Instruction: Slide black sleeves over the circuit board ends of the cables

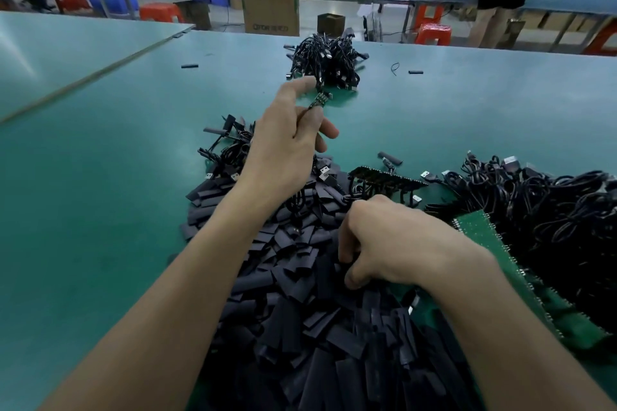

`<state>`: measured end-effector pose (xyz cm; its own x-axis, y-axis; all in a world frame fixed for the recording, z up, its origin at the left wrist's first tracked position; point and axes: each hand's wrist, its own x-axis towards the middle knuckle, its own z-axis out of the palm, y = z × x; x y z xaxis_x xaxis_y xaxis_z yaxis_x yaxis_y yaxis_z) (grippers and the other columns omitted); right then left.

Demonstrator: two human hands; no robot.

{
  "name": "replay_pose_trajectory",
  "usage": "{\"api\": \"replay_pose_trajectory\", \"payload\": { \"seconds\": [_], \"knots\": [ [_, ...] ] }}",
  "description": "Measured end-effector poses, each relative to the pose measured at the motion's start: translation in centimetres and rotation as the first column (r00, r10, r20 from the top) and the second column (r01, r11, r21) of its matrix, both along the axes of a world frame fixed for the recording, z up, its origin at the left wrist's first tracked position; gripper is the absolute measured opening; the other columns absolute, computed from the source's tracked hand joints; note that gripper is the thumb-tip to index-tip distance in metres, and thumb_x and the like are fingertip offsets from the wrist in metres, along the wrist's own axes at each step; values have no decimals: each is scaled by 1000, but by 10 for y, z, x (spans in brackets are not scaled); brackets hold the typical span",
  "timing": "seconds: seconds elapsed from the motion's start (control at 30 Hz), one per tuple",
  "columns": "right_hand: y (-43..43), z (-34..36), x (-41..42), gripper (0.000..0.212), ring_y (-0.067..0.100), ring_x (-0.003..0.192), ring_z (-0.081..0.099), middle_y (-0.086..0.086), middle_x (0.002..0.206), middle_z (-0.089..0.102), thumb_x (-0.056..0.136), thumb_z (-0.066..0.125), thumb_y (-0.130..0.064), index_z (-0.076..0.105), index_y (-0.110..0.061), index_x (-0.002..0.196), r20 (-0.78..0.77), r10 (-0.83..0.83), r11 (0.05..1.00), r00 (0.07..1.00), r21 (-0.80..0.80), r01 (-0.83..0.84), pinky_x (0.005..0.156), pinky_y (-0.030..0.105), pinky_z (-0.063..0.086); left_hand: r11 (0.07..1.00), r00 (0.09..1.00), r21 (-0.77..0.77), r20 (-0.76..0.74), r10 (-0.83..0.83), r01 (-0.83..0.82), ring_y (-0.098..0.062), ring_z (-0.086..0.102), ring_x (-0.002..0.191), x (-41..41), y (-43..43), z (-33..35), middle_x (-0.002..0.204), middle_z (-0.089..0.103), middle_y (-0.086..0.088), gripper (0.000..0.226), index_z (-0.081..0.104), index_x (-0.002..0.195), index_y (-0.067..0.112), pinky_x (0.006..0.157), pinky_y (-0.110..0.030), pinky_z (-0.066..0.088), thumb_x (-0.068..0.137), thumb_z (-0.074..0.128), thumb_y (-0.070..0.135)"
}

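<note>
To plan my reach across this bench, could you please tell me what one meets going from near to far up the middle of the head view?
pile of black sleeves → right hand → left hand → circuit board end pinched by that hand → far heap of cables → cardboard box

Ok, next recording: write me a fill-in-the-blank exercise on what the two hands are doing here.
1. The left hand pinches a cable, holding its small ____ up clear of the table.
2. The right hand digs its fingers into the pile of black ____.
3. A tangled bundle of cables lies on the ____ table, beyond the left hand.
Missing words: circuit board; sleeves; green.
</note>
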<state>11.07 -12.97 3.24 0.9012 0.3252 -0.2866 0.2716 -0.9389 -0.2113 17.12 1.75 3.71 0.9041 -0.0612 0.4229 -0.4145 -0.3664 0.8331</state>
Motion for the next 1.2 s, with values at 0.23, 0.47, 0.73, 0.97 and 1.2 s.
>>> {"api": "replay_pose_trajectory", "payload": {
  "seconds": [0.23, 0.47, 0.73, 0.97, 1.2],
  "knots": [
    [-14, 14, 8, 13, 1, 71, 61, -11, 77, 67, 94, 63, -25, 64, -29, 82, 93, 30, 952, 995, 300, -57, 69, 23, 50, 991, 997, -112, -10, -71, 69, -5, 68, 66, 0, 0, -2, 77, 74, 6, 17, 58, 87, 25, 61, -17, 50, 97, 65, 13],
    [-33, 19, 14, 17, 3, 63, 67, -8, 73, 68, 99, 60, -22, 68, -37, 99, 362, -357, 648, 861, 760, -51, 58, 11, 47, 981, 991, -145, -15, -133, 130, -1, 61, 56, -5, -2, -3, 64, 68, 8, 6, 68, 92, 31, 57, -11, 46, 95, 68, 25],
    [-37, 13, 19, 21, 5, 67, 72, -9, 77, 74, 90, 72, -14, 70, -31, 102, 327, -479, 472, 815, 879, -75, 66, 16, 53, 991, 992, -67, -40, -120, 117, 8, 52, 53, -6, -3, -3, 59, 64, 16, 11, 72, 95, 34, 54, -8, 40, 96, 66, 24],
    [-36, 10, 21, 28, 7, 71, 73, -11, 77, 74, 85, 77, -13, 68, -26, 109, 332, -485, 403, 809, 906, -130, 68, 17, 57, 991, 989, 1, -69, -134, 135, 11, 61, 70, -9, -5, -1, 87, 72, 12, 26, 69, 124, 15, 68, -5, 44, 100, 59, 13],
    [-35, 7, 23, 17, 12, 76, 74, -7, 82, 76, 90, 72, -11, 69, -26, 98, 322, -481, 325, 815, 929, -175, 70, 22, 58, 980, 984, -95, -35, -176, 172, 6, 62, 64, -9, -4, 1, 76, 75, 10, 14, 67, 109, 17, 64, -11, 48, 97, 64, 12]
  ]
}}
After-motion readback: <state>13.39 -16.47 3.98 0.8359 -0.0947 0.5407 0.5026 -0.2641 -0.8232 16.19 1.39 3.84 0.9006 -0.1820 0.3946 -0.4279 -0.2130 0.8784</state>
